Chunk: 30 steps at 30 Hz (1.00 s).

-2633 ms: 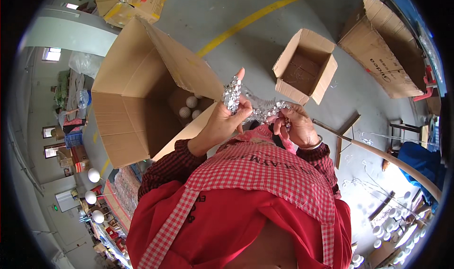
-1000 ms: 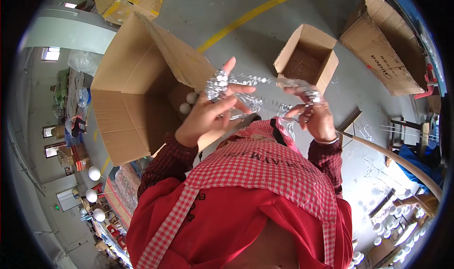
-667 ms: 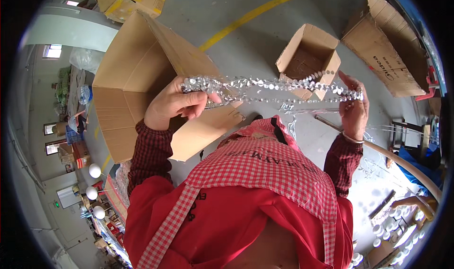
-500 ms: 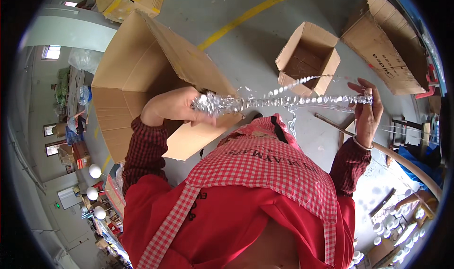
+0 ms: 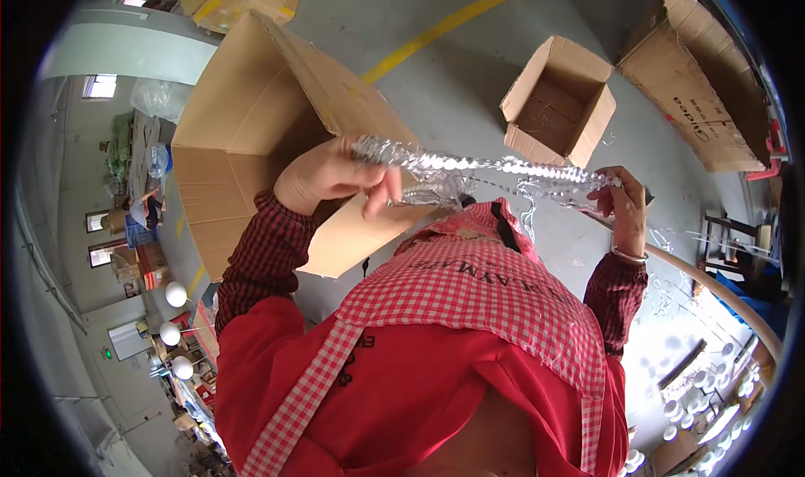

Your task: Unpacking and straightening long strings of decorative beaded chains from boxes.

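A bunch of shiny silver sequin strands [image 5: 490, 165] is stretched across in front of my chest. My left hand [image 5: 331, 175] is closed on its thicker, crumpled end, with the lower fingers partly loose. My right hand [image 5: 627, 204] pinches the far end at the right. Thinner loops of the strands sag below the stretched part, over my red checked apron [image 5: 470, 280]. What lies inside each hand's grip is hidden.
A large open cardboard box [image 5: 220, 175] lies close beside my left arm. A smaller open box [image 5: 553, 108] stands ahead on the grey floor, and a long carton [image 5: 688, 91] sits at far right. A curved pole [image 5: 713, 284] is near my right wrist.
The strands have less slack spread out, and a thin strand that ran toward the small box has dropped lower. My right hand has moved left and slightly down; my left hand rose slightly.
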### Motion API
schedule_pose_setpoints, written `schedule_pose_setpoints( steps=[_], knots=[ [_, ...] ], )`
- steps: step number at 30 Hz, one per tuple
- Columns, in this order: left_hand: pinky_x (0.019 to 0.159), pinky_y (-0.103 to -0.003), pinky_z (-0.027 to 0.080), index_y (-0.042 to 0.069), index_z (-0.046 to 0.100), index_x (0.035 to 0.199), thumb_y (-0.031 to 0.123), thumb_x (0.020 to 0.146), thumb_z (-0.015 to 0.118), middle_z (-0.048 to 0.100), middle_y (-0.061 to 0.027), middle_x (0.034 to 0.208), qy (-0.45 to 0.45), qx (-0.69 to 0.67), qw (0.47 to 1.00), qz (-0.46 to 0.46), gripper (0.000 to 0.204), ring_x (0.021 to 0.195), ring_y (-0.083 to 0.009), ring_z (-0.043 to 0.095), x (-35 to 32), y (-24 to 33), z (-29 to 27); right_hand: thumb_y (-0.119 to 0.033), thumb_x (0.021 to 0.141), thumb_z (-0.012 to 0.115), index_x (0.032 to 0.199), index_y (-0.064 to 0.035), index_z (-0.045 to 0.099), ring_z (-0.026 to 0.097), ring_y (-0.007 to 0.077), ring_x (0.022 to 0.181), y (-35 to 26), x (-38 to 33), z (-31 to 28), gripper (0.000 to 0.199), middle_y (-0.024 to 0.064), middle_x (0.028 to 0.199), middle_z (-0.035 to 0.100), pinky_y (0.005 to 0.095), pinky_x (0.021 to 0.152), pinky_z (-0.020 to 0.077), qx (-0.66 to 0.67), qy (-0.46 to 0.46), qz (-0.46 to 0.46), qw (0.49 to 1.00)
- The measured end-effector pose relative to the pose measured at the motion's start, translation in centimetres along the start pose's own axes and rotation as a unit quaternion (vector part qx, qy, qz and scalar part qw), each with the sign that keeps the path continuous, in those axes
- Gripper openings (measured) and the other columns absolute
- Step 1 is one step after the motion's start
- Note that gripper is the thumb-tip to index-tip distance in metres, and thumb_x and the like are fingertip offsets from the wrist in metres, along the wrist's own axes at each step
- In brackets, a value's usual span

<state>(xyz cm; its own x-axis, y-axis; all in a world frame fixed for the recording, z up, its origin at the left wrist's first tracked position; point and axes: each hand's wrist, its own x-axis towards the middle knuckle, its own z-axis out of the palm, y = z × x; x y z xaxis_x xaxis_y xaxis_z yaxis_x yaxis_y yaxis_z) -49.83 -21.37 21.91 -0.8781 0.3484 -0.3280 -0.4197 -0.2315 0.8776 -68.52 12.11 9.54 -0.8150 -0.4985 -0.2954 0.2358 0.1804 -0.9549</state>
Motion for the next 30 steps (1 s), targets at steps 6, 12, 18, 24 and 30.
schedule_pose_setpoints(
  steps=[6,12,18,24,30],
  knots=[
    [0.034,-0.022,0.032,-0.011,0.060,0.083,0.028,0.077,0.060,0.052,-0.0076,0.045,0.001,0.081,0.993,-0.088,0.040,0.035,-0.0110,0.045,-0.1,1.6,0.8,-0.017,0.088,0.039,0.080,-0.0011,0.055,0.044,0.0080,0.041,0.2,-0.2,-0.6,0.024,0.0062,0.053,0.055,0.0191,0.041,0.0324,0.080,-0.005,0.018,0.997],
    [0.049,-0.024,0.040,-0.009,0.061,0.083,0.031,0.076,0.061,0.056,-0.0081,0.051,0.031,0.118,0.989,-0.089,0.041,0.045,-0.0123,0.050,0.5,0.0,0.2,-0.019,0.091,0.036,0.091,-0.0008,0.053,0.049,0.0092,0.046,0.8,-0.5,-1.3,0.024,0.0079,0.059,0.058,0.0199,0.043,0.0369,0.197,0.031,0.048,0.979],
    [0.054,-0.024,0.040,-0.004,0.062,0.078,0.031,0.078,0.060,0.056,-0.0067,0.055,0.041,0.111,0.992,-0.045,0.035,0.049,-0.0125,0.052,0.7,-0.5,0.3,-0.011,0.087,0.038,0.099,0.0006,0.049,0.049,0.0100,0.047,-1.0,-0.9,-0.5,0.020,0.0068,0.065,0.059,0.0187,0.044,0.0373,0.318,0.087,-0.027,0.944],
    [0.047,-0.021,0.038,-0.003,0.061,0.075,0.030,0.078,0.060,0.054,-0.0061,0.053,0.049,0.117,0.988,-0.093,0.033,0.046,-0.0095,0.049,1.0,-0.7,-0.4,0.002,0.076,0.037,0.102,0.0006,0.050,0.043,0.0058,0.048,-2.8,-1.1,-2.8,0.029,0.0060,0.069,0.057,0.0166,0.043,0.0326,0.215,0.044,-0.049,0.974],
    [0.042,-0.017,0.034,-0.001,0.060,0.084,0.022,0.085,0.053,0.059,-0.0057,0.065,0.076,0.023,0.996,-0.048,0.024,0.046,-0.0053,0.044,-0.2,-0.2,-2.0,0.005,0.074,0.040,0.094,0.0031,0.054,0.034,0.0026,0.043,-2.0,-2.0,-5.8,0.025,0.0010,0.062,0.052,0.0158,0.039,0.0234,0.171,0.032,-0.080,0.981]
  ],
)
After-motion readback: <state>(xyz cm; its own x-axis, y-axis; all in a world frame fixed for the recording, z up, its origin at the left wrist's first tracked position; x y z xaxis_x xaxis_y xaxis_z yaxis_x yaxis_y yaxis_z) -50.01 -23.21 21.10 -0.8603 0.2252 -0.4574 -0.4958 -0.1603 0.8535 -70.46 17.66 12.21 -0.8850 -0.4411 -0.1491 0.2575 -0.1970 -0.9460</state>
